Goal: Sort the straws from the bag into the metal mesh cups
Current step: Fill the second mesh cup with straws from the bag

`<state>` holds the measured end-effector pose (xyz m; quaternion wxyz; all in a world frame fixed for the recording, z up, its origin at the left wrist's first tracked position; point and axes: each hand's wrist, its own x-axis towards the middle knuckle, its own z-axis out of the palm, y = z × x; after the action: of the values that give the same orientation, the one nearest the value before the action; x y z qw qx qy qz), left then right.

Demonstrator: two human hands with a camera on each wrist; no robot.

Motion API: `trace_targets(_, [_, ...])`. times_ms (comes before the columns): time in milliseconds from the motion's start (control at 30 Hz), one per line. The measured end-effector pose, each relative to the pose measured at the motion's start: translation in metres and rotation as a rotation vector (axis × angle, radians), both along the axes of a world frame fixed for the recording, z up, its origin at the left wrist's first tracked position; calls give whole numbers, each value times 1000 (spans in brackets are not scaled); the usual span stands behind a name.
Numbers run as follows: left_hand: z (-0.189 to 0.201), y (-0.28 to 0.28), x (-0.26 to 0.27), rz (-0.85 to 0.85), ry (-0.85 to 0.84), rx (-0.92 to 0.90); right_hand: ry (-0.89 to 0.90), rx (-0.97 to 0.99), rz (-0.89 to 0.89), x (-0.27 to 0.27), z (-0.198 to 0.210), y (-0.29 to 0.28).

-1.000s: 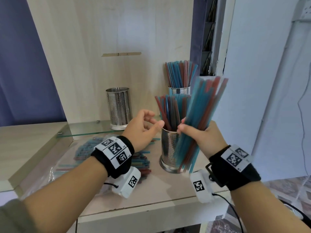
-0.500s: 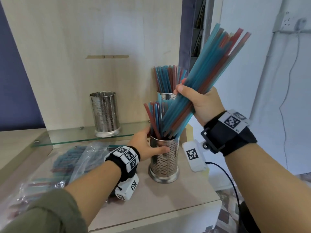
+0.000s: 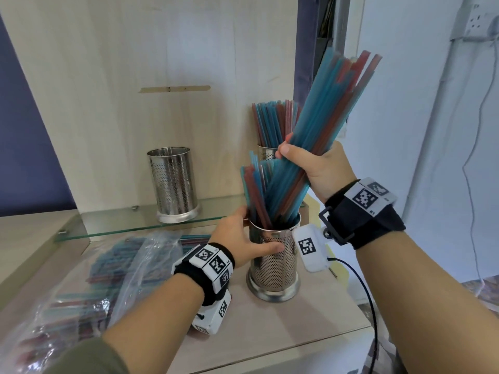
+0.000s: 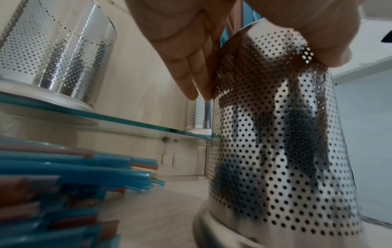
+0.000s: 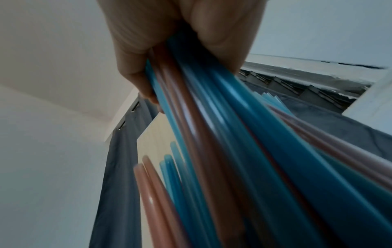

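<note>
My right hand grips a thick bundle of blue and red straws, tilted up to the right, with its lower ends inside the near mesh cup. That cup stands on the wooden counter and holds other straws too. My left hand wraps the cup's upper wall, thumb across the front; the left wrist view shows the fingers against the perforated steel. In the right wrist view the bundle runs out of my fist. A clear bag of straws lies to the left.
An empty mesh cup stands on a glass shelf, and a second cup full of straws sits behind the near one. A wooden back panel rises behind. The counter's front edge is close; a black cable hangs at right.
My right hand rose and then lowered the bundle's ends into the near cup. My left hand moved from mid-air onto the cup's wall and holds it.
</note>
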<state>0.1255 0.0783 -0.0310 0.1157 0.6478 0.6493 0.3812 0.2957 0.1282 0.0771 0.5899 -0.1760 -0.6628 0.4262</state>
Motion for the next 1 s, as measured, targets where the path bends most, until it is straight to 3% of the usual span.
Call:
trace_targets(233, [-4,-2,2,-4,-52,22,-45,91,-252,-10,-19,-17])
trace_targets(433, [-4,-1,2,-2,-55,16,15,52,-515,-19,-37,7])
trace_targets(767, [-6,0,1,15,-12,21,-239,-106,-569,-31,-45,23])
trace_targets(900, [-4,-1,-1,5,-19,-13,-335,-63,-600,-36,-47,18])
trace_targets(1000, [-4,-1,-1,6,-39,-18,-412,91,-626,-41,-57,18])
